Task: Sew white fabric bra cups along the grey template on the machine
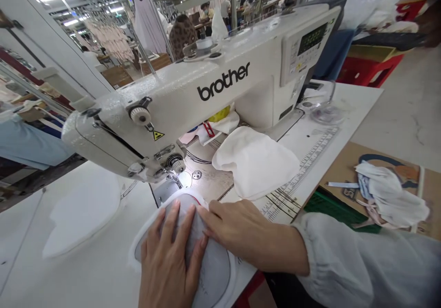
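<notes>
- As though it were set aside, a white piece (84, 213) lies away from the surface's (106, 271) ruled edge.
- Left grip (170, 243), unclenched and flat, apparently steadies the grey panel (217, 271) near that edge.
- Right grip (230, 223) touches its rim, perhaps guiding; whether pinching, I cannot tell.
- White cloth (258, 163) sits alongside, probably within reach.

Bare hands: two, the left hand (172, 253) and the right hand (241, 230)
Grey panel (215, 266) under them: one
Sewing machine (172, 92) on the desk (361, 99): one
Display screen (312, 38): one
Large white cloth pieces (258, 163): two, one near the desk's ruler-marked edge, one left of the machine
Clear dish (327, 113) toward the desk's far right corner: one
Green crate (339, 207) beyond the ruler-marked edge: one
Background people (225, 8): at least two, perhaps more given the blur
</notes>
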`<action>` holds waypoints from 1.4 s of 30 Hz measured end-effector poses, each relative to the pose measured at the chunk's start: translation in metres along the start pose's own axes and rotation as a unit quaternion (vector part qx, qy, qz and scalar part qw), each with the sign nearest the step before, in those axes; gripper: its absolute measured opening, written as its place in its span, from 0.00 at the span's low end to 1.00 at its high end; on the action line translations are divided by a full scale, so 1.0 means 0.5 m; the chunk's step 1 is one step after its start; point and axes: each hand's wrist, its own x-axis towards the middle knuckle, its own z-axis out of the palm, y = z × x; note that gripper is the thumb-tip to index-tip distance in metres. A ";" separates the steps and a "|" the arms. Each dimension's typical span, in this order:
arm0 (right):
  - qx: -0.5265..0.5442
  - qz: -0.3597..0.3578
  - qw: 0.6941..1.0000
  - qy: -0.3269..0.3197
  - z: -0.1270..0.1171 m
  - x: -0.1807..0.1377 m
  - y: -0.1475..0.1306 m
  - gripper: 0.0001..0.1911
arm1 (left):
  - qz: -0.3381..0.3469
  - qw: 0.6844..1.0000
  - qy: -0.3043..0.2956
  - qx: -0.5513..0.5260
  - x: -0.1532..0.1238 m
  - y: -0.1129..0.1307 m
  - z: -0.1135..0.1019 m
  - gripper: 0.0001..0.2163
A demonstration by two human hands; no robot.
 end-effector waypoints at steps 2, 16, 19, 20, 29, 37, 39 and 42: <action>-0.057 -0.017 0.998 0.024 0.011 -0.005 -0.008 0.17 | 0.006 1.000 0.014 0.017 -0.001 0.006 0.006 0.23; 0.046 -0.063 0.996 0.039 -0.035 -0.065 0.005 0.07 | -0.039 0.997 0.064 0.027 -0.017 0.007 0.052 0.20; 0.026 -0.109 0.994 0.017 -0.036 -0.018 0.021 0.07 | -0.058 0.996 0.057 0.036 -0.008 -0.026 0.059 0.19; 0.014 -0.121 0.992 0.011 -0.036 0.003 0.028 0.08 | -0.064 0.996 0.052 0.036 -0.002 -0.044 0.060 0.19; 0.028 -0.137 0.990 0.030 -0.031 0.100 0.076 0.13 | 0.002 0.999 0.018 0.033 0.068 -0.165 0.057 0.21; 0.041 -0.091 0.995 -0.018 -0.022 0.113 0.074 0.11 | -0.030 0.999 0.019 0.002 0.091 -0.164 0.054 0.17; 0.039 -0.080 0.996 -0.020 -0.020 0.117 0.074 0.13 | -0.040 0.999 0.012 0.005 0.091 -0.169 0.057 0.18; 0.040 -0.075 0.996 -0.016 -0.015 0.117 0.075 0.14 | -0.055 0.998 0.003 0.008 0.090 -0.175 0.063 0.19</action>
